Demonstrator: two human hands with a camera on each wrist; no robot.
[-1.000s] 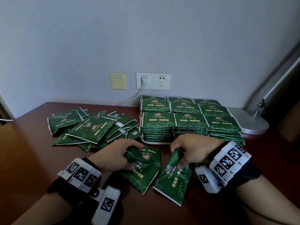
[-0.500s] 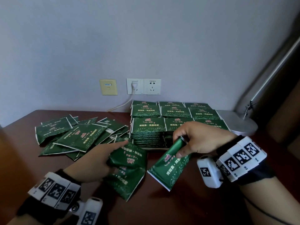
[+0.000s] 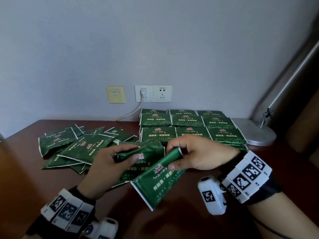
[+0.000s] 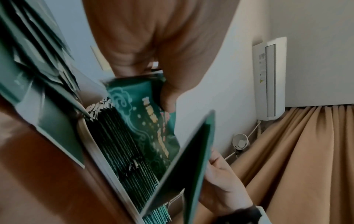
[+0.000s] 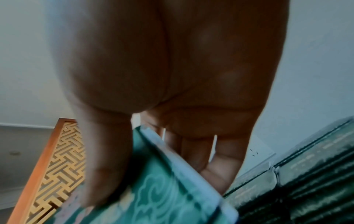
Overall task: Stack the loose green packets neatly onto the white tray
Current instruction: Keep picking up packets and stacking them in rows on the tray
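Packets (image 3: pixel 189 128) stacked in rows on tray (image 4: pixel 107 166), hands (image 3: pixel 110 166) gripping two

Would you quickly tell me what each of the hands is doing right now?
Left hand: holds a bent green packet.
Right hand: pinches the top end of another green packet, tilted above the table.

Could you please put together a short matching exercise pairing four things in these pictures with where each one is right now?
Things
1. loose packet pile
2. stacked packets
3. lamp base
4. white plug

Places
A. in the wall socket
B. on the table, right of the stacks
C. in rows below the sockets
D. spread on the table's left side

Pairs: 1-D, 2-C, 3-B, 4-A
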